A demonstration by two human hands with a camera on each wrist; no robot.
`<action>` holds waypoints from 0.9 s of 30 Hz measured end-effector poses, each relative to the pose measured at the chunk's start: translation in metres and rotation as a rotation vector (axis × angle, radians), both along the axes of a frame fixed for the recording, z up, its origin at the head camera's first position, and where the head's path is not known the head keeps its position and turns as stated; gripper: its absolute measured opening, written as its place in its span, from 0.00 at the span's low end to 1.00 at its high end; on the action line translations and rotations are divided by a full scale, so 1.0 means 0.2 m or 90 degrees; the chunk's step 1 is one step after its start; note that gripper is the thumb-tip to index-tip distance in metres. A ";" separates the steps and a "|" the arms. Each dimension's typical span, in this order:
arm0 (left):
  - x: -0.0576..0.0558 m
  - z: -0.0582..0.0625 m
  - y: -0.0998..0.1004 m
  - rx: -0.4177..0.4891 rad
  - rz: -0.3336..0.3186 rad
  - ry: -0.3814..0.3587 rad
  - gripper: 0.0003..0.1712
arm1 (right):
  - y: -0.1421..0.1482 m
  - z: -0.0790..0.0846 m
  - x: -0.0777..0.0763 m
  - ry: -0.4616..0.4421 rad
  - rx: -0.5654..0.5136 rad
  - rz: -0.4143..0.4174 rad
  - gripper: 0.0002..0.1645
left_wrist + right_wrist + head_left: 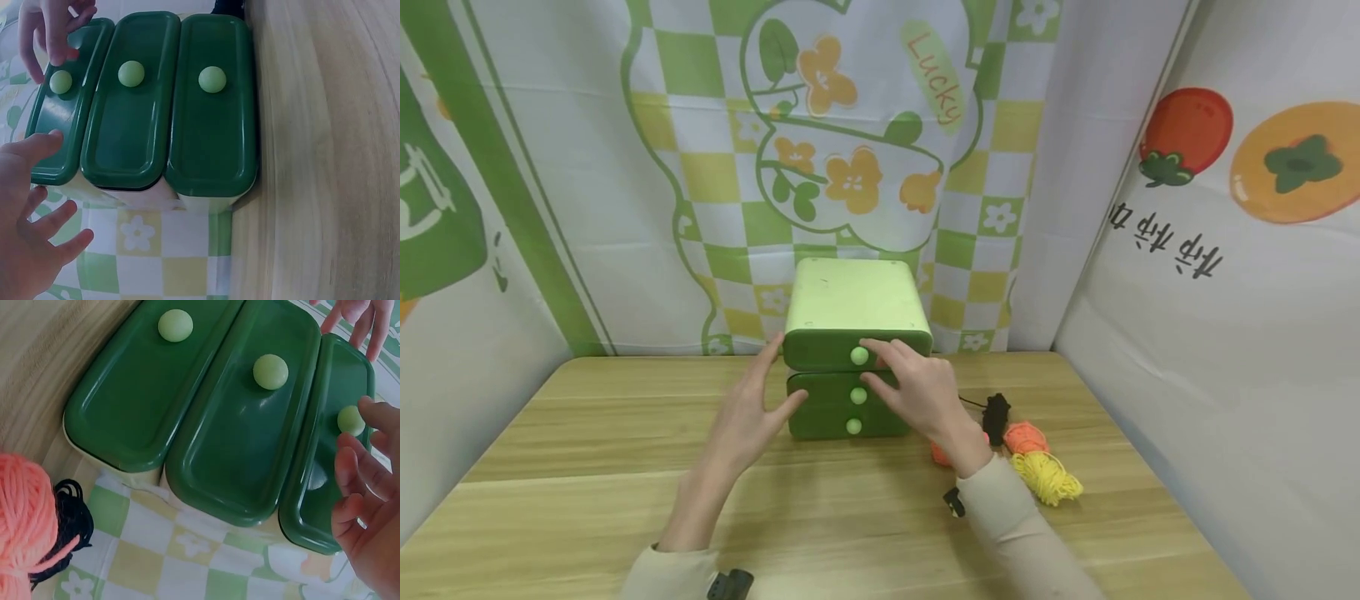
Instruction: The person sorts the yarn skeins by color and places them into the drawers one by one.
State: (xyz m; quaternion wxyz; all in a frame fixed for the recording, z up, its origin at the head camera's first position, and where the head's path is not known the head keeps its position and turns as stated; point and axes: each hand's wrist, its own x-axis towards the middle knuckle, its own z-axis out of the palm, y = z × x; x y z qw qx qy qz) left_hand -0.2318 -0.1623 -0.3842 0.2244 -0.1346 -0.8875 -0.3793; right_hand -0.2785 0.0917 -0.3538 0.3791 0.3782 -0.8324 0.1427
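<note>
A small cabinet (857, 292) with a pale green top and three dark green drawer fronts stands on the table, its drawers closed or nearly so. Each front carries a round light green knob. My right hand (921, 387) is at the top knob (859, 356), index fingertip by its upper edge and thumb lower down, spread wider than the knob. At the cabinet's left side is my left hand (745, 425), fingers extended by the top drawer (44, 172). Its thumb (40, 147) reaches across in front of that drawer.
To the cabinet's right lie a black yarn bundle (996, 418), an orange yarn ball (1026, 437) and a yellow skein (1047, 478). More orange yarn (940, 454) shows behind my right wrist. A patterned cloth (700, 192) hangs behind the wooden table (625, 433).
</note>
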 end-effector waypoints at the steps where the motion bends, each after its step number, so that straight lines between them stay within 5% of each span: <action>1: 0.00 0.00 0.00 0.003 -0.003 -0.001 0.51 | -0.01 0.00 0.00 -0.003 0.003 -0.002 0.27; 15: 0.01 -0.01 0.02 0.012 0.008 -0.010 0.50 | -0.06 -0.03 -0.02 -0.017 -0.027 -0.015 0.15; 27: 0.01 0.00 0.04 0.014 0.021 0.009 0.45 | -0.03 -0.07 -0.05 0.006 -0.057 0.062 0.13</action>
